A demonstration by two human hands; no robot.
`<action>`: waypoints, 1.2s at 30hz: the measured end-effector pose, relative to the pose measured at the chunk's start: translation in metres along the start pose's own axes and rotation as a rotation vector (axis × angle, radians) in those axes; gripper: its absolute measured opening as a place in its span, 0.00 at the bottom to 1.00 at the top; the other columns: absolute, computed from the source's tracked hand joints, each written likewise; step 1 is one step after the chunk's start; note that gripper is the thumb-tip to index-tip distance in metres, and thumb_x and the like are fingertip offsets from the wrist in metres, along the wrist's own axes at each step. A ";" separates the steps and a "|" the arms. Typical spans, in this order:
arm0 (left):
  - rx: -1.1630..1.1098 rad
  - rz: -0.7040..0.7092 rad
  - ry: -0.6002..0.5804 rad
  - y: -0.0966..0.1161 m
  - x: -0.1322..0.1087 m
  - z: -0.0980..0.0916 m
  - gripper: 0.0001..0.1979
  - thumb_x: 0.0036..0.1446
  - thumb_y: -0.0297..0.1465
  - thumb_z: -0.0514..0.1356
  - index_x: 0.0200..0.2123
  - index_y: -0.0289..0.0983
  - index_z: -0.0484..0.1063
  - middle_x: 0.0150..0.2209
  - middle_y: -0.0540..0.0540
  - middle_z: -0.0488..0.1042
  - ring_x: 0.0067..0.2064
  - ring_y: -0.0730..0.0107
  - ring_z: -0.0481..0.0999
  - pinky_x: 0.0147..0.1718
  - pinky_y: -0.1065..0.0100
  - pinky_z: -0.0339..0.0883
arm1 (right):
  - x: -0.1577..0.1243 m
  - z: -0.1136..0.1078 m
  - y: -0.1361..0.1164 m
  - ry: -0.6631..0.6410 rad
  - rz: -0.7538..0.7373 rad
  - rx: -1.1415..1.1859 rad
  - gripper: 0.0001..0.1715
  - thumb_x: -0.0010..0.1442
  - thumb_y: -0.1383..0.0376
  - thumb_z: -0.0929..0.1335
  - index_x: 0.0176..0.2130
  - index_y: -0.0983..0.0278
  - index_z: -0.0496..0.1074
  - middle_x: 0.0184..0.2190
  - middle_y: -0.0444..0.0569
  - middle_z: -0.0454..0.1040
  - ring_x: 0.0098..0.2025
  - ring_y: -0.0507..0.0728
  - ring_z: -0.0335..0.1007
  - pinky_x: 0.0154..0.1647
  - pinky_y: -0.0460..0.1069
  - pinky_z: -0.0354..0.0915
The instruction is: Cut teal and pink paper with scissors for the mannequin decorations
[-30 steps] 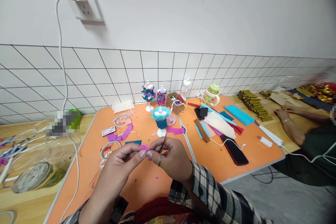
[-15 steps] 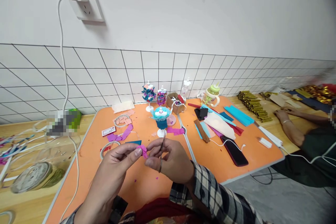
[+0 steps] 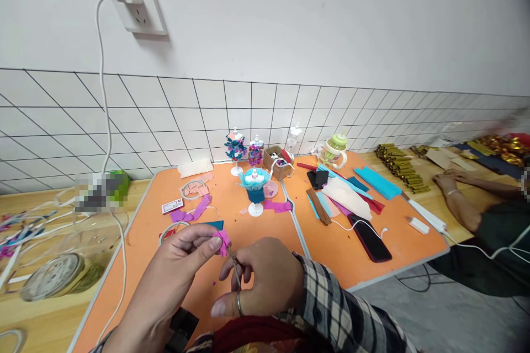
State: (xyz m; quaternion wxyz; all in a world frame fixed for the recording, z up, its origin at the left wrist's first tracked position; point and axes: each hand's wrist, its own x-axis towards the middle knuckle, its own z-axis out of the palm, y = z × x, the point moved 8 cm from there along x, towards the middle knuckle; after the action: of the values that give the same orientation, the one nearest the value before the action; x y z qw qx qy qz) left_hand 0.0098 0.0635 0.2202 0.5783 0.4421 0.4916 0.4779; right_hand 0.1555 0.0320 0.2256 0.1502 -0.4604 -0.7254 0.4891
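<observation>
Between thumb and fingers, my left hand (image 3: 182, 265) pinches a small piece of pink paper (image 3: 222, 242). My right hand (image 3: 260, 276) holds small scissors (image 3: 236, 267), a finger loop around its thumb and the tips touching or close to the pink paper. Beyond the hands stands a small white mannequin stand (image 3: 255, 209) dressed in light blue and dark teal paper (image 3: 255, 179). Pink paper strips (image 3: 277, 206) lie beside its base.
Two decorated mannequins (image 3: 236, 146), a small box (image 3: 278, 162) and a bottle (image 3: 334, 150) stand at the back. Right are coloured paper strips (image 3: 376, 182) and a phone (image 3: 370, 238). Another person's hands (image 3: 447, 181) rest on the adjoining table. A white cable hangs left.
My right hand has moved down and turned, bringing the scissors' tips up to the pink paper. My left hand has barely moved and still pinches the paper.
</observation>
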 end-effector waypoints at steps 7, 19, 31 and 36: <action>0.089 0.041 0.011 0.003 -0.001 0.000 0.12 0.42 0.41 0.77 0.26 0.42 0.83 0.25 0.51 0.81 0.29 0.69 0.78 0.30 0.73 0.72 | -0.001 0.002 -0.001 0.023 0.033 0.050 0.26 0.47 0.45 0.78 0.40 0.58 0.79 0.28 0.40 0.80 0.32 0.53 0.77 0.35 0.46 0.66; 0.121 0.056 0.018 0.001 0.002 -0.001 0.16 0.44 0.47 0.75 0.27 0.41 0.83 0.30 0.46 0.84 0.36 0.60 0.82 0.37 0.66 0.74 | 0.001 -0.002 -0.003 0.106 0.040 0.031 0.23 0.47 0.44 0.78 0.35 0.57 0.78 0.23 0.38 0.76 0.28 0.53 0.74 0.33 0.46 0.63; 0.089 0.001 0.019 -0.008 0.003 -0.003 0.18 0.43 0.47 0.76 0.29 0.40 0.82 0.29 0.47 0.84 0.34 0.61 0.80 0.35 0.66 0.74 | 0.003 -0.005 -0.006 0.107 0.039 0.024 0.22 0.47 0.47 0.80 0.36 0.57 0.79 0.23 0.37 0.74 0.28 0.51 0.72 0.33 0.46 0.61; 0.089 0.002 0.029 -0.006 0.003 -0.002 0.18 0.42 0.47 0.76 0.29 0.40 0.82 0.29 0.47 0.84 0.35 0.61 0.81 0.34 0.68 0.73 | 0.005 -0.007 -0.004 0.115 0.066 -0.017 0.20 0.50 0.46 0.78 0.31 0.58 0.79 0.20 0.37 0.71 0.24 0.50 0.67 0.29 0.46 0.57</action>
State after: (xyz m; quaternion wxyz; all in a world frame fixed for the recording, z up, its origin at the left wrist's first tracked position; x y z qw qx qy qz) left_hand 0.0089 0.0656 0.2138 0.5503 0.4610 0.5203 0.4625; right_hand 0.1555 0.0393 0.2314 0.1715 -0.5127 -0.7043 0.4602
